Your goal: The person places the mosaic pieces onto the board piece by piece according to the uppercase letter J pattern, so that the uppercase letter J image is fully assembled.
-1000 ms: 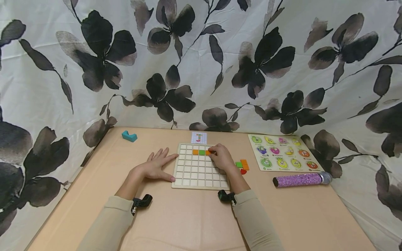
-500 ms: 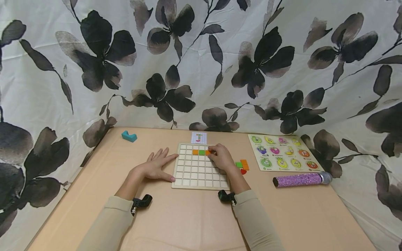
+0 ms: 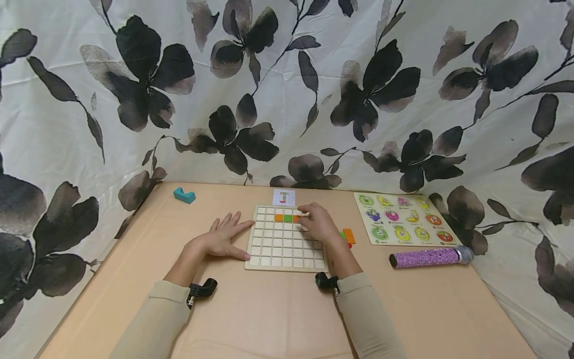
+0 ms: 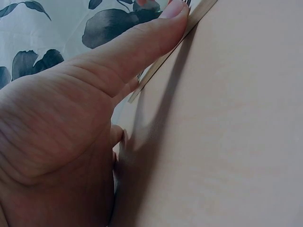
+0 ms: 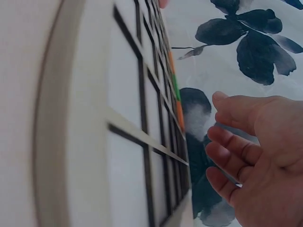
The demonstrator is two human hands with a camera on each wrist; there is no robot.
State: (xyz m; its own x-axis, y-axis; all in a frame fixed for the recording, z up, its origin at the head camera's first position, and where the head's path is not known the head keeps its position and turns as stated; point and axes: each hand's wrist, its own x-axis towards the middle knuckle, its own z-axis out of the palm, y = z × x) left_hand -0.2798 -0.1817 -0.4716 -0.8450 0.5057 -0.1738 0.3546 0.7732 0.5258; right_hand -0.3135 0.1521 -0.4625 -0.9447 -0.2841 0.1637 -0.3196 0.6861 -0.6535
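Observation:
A pale gridded board lies on the table, with an orange tile, a green tile and another orange tile side by side in one of its upper rows. My left hand is spread flat at the board's left side, its thumb and index finger touching the edge. Over the board's upper right my right hand hovers beside the right-hand orange tile. In the right wrist view that hand has loosely bent fingers, holds nothing and is apart from the board.
Orange tiles lie right of the board, with green and red pieces partly hidden by my wrist. A pattern card lies behind the board. Farther right are a fruit-picture sheet and a purple glitter microphone; a teal block sits back left.
My right hand has let go of the right-hand orange tile, lifted slightly and shifted right, its fingers opening. The left hand and the board have stayed put.

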